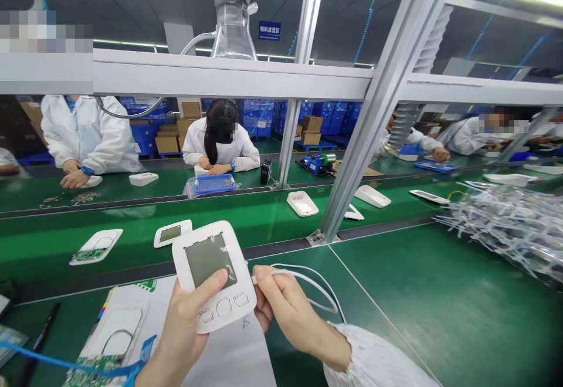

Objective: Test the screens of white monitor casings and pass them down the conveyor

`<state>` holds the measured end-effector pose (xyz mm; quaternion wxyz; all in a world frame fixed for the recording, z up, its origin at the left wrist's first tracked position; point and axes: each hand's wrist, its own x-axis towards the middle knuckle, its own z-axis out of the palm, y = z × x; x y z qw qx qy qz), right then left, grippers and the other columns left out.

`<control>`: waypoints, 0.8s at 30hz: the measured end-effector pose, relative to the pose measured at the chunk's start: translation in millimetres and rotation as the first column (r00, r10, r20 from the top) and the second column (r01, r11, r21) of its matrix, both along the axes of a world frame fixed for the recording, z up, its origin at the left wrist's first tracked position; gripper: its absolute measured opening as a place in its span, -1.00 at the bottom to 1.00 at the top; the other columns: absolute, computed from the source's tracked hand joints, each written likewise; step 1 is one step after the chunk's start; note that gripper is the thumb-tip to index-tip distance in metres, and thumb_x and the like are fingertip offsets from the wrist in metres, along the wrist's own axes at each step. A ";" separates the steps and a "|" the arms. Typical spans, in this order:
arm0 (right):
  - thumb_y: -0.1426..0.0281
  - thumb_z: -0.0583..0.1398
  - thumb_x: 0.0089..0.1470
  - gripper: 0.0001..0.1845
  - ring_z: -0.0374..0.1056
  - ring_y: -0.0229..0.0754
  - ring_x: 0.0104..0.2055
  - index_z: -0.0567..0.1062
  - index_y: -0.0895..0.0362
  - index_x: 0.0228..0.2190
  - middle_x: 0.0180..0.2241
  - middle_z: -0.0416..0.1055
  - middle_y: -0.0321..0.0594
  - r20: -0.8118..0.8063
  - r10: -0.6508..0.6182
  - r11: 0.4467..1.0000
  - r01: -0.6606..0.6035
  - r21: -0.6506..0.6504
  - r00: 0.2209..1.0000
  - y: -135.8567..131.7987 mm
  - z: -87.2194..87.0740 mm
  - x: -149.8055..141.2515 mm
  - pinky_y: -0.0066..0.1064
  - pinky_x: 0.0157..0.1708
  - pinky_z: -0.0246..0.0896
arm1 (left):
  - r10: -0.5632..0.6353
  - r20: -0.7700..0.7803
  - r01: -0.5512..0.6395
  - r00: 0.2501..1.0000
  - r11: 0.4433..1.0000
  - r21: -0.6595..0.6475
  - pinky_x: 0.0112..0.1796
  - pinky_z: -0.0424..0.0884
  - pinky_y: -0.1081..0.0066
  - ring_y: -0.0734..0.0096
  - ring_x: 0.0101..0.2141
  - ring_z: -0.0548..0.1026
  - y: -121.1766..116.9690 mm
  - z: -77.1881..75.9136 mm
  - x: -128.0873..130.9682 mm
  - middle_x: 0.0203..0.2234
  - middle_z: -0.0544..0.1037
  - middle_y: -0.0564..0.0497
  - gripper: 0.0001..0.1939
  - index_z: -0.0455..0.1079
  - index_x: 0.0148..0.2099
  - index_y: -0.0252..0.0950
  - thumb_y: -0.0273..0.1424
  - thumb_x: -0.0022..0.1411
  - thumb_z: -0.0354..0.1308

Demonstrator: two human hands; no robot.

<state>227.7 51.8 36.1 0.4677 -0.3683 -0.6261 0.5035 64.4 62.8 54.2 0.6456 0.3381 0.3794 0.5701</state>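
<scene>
My left hand grips a white device housing with a grey display, its thumb lying over the screen's lower edge. Three button outlines show below the display. At the housing's right side, my right hand pinches the end of a white cable; whether its plug sits in the housing is hidden by the fingers. The cable loops away to the right. Beneath my hands lies a white paper sheet. A blue strap circles my left wrist. Left of it rests an opened housing with a green circuit board.
A green conveyor crosses ahead, carrying several white housings, one an empty shell. A metal post rises right of centre. A tangled cable pile lies at right. Co-workers in white coats sit across the line.
</scene>
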 end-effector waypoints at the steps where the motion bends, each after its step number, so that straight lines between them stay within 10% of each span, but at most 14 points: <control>1: -0.14 -0.11 0.26 -0.30 0.20 -0.29 -0.64 0.21 0.10 -0.68 -0.73 0.14 -0.36 0.015 0.003 1.000 -0.003 -0.004 1.000 0.7 0.3 0.9 -0.45 -0.57 0.12 | -0.009 -0.005 0.009 1.000 1.000 0.018 -0.49 0.53 0.36 0.09 -0.41 0.61 -0.6 0.8 0.5 -0.45 0.63 -0.03 -0.41 0.48 0.00 -0.27 -0.32 -0.14 0.47; 6: 0.04 0.04 0.29 -0.47 0.33 -0.25 -0.43 0.41 0.17 -0.51 -0.40 0.31 -0.22 0.035 0.090 0.996 -0.091 0.027 0.995 6.4 6.6 6.9 -0.47 -0.48 0.26 | -0.135 -0.050 0.141 0.990 0.982 0.128 -0.47 0.52 0.32 0.22 -0.50 0.56 -3.6 -0.6 2.1 -0.47 0.61 -0.05 -0.76 0.53 -0.26 -0.33 -0.30 0.04 0.38; 10: 0.08 0.24 0.15 -0.60 0.36 -0.27 -0.50 0.42 0.18 -0.41 -0.40 0.26 -0.28 -0.015 0.066 0.995 -0.067 -0.074 0.998 10.9 10.8 10.1 -0.48 -0.55 0.32 | -0.250 -0.231 0.296 0.940 0.936 0.192 -0.33 0.52 0.17 0.08 -0.36 0.59 18.2 -10.2 -18.9 -0.30 0.62 -0.20 -0.52 0.53 -0.12 -0.33 -0.01 0.16 0.21; 14: 0.05 0.24 0.14 -0.57 0.33 -0.29 -0.57 0.41 0.18 -0.46 -0.47 0.24 -0.30 0.043 -0.022 0.997 0.025 -0.074 0.999 15.6 11.6 14.7 -0.47 -0.61 0.32 | 0.089 -0.435 0.032 0.896 0.964 0.265 -0.03 0.41 0.24 0.07 0.01 0.45 80.3 -21.2 -91.4 -0.07 0.54 -0.12 -0.55 0.51 -0.08 -0.32 -0.17 0.04 0.39; 18: 0.01 0.24 0.11 -0.55 0.34 -0.26 -0.58 0.44 0.17 -0.47 -0.43 0.25 -0.26 0.087 -0.066 0.995 0.072 -0.065 0.994 17.5 8.8 16.3 -0.45 -0.64 0.33 | 0.431 -0.578 -0.299 0.693 0.901 0.314 -0.10 0.45 0.14 0.15 -0.09 0.47 130.2 -34.9 -176.2 -0.05 0.48 -0.04 -0.78 0.43 -0.08 -0.36 -0.38 0.25 0.23; 24: 0.04 0.24 0.11 -0.56 0.33 -0.27 -0.60 0.47 0.17 -0.49 -0.44 0.26 -0.25 0.092 -0.067 0.996 0.072 -0.052 0.994 16.8 8.5 13.4 -0.46 -0.66 0.32 | 0.504 -0.747 -0.371 0.433 0.855 0.362 -0.11 0.44 0.15 0.20 -0.11 0.48 140.6 -53.7 -219.3 -0.09 0.48 -0.06 -0.78 0.42 -0.08 -0.35 -0.35 0.27 0.21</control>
